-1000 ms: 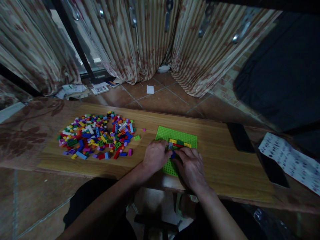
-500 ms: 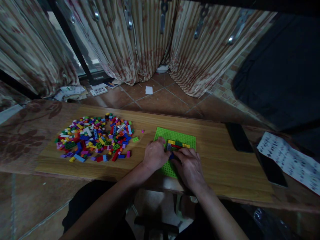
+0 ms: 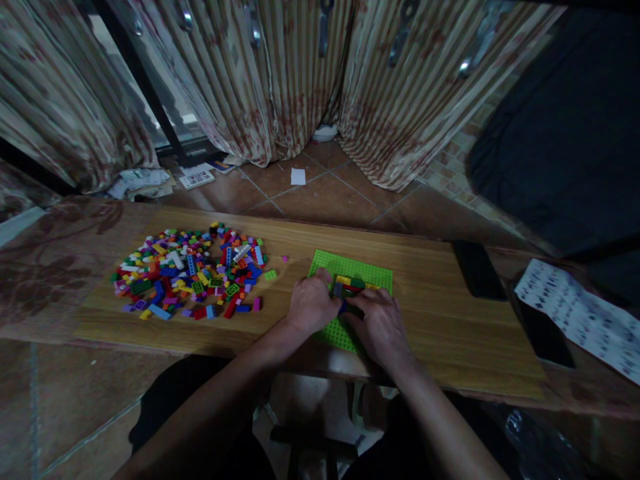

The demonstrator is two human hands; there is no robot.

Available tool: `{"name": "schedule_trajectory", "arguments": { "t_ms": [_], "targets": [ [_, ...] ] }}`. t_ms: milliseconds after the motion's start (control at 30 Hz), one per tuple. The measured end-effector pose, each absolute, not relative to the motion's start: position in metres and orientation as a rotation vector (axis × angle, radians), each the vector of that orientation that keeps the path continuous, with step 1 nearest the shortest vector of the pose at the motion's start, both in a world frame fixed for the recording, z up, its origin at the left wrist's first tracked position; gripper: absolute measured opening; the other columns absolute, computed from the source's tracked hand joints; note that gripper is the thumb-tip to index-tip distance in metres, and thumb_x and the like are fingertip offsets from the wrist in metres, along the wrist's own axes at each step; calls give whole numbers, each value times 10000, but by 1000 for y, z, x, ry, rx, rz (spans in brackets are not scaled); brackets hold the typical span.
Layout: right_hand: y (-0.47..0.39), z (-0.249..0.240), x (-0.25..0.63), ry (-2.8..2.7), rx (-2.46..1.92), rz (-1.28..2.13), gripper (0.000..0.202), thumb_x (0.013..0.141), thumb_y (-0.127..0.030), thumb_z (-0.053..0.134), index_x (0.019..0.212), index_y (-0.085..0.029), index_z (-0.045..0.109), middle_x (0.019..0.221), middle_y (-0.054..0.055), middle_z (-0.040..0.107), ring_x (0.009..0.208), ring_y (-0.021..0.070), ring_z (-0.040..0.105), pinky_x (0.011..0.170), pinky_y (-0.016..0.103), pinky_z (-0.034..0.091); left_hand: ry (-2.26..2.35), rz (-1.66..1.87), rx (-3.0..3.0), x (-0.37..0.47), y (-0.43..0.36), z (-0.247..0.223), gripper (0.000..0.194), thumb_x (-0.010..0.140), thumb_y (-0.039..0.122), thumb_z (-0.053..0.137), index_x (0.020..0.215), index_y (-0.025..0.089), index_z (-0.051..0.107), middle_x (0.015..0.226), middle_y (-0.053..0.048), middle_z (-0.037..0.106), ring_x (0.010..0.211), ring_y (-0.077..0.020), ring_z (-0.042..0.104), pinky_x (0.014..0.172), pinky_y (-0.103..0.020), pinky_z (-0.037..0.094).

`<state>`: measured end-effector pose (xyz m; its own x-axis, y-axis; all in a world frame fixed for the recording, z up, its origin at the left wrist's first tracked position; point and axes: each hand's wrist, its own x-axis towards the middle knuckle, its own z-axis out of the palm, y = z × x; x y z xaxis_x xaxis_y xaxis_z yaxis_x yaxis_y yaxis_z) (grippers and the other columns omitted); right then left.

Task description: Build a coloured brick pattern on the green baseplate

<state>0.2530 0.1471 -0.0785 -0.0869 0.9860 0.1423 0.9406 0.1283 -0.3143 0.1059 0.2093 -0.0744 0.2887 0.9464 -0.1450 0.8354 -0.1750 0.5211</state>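
A green studded baseplate (image 3: 333,260) lies on the wooden board, partly covered by my hands. On it stands a low build of toy bricks, with yellow bricks (image 3: 343,281), a dark green brick (image 3: 357,283) and a red one among them. A small dark blue brick (image 3: 343,307) shows between my fingertips at the near side of this build. My left hand (image 3: 314,304) is closed, its thumb against the blue brick from the left. From the right, my right hand (image 3: 377,323) has its fingers bent around the same brick. Both hands hide part of the build.
A big pile of mixed bricks (image 3: 175,273) spreads over the left of the board (image 3: 440,333). A lime brick (image 3: 271,275) and a tiny pink piece (image 3: 285,259) lie between pile and baseplate. To the right are a black phone (image 3: 479,270) and a printed sheet (image 3: 580,313).
The view has shifted slightly. My right fingers have moved a little, uncovering slightly more of the dark green brick; my left hand stays at the same spot on the baseplate.
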Motion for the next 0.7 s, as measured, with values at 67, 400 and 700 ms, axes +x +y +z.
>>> {"name": "schedule_trajectory", "arguments": {
  "t_ms": [67,400,700],
  "targets": [
    [147,-78,252,-2091,-1910,200,123,798,-239,702,913,-255,744,916,43,686,954,265,538,790,384,378,1586,286,2064,106,209,-75,319,738,265,618,1036,174,550,863,-48,721,842,-213,691,809,-310,498],
    [144,-81,251,-2105,-1902,165,137,813,-276,689,943,-256,729,936,48,692,958,263,544,803,376,384,1550,265,2093,102,211,-75,372,750,310,632,1082,164,549,854,-28,710,846,-203,690,791,-290,498],
    [141,-72,257,-1961,-1766,177,286,818,-361,671,1069,-226,700,934,62,702,888,246,563,810,377,428,1480,257,2038,98,213,-68,320,800,335,631,1082,192,586,895,-17,723,844,-186,688,756,-276,508]
  ]
}}
